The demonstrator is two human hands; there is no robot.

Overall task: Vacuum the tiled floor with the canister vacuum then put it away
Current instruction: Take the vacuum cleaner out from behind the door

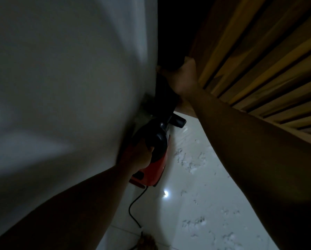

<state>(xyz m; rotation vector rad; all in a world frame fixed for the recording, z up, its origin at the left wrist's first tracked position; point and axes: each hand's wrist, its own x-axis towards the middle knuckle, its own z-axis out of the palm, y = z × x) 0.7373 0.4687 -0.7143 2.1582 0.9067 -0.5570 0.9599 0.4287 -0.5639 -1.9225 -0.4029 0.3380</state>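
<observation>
Gripping the black curved handle (158, 141) of the red plastic canister vacuum (153, 170), the left hand (138, 156) has its fingers wrapped round the grip in the head view. The vacuum sits low in the narrow gap between the plain white wall (70, 78) and the slatted brown wooden door (259, 60), just over the glossy white tiled floor (196, 204). Whether it rests on the tiles is unclear in the dim light.

The right hand (182, 78) reaches to a black upright part (166, 94) above the vacuum, probably its hose or tube. Its fingers are hidden, so I cannot tell whether it grips or only steadies.

The thin black power cord (135, 204) trails loose from the rear of the body across the tiles toward the person. That cord is the likeliest trouble: it could snag underfoot or tug the vacuum over. The tight gap could also scrape the body against wall or door, and the black part may topple if released unsupported.
</observation>
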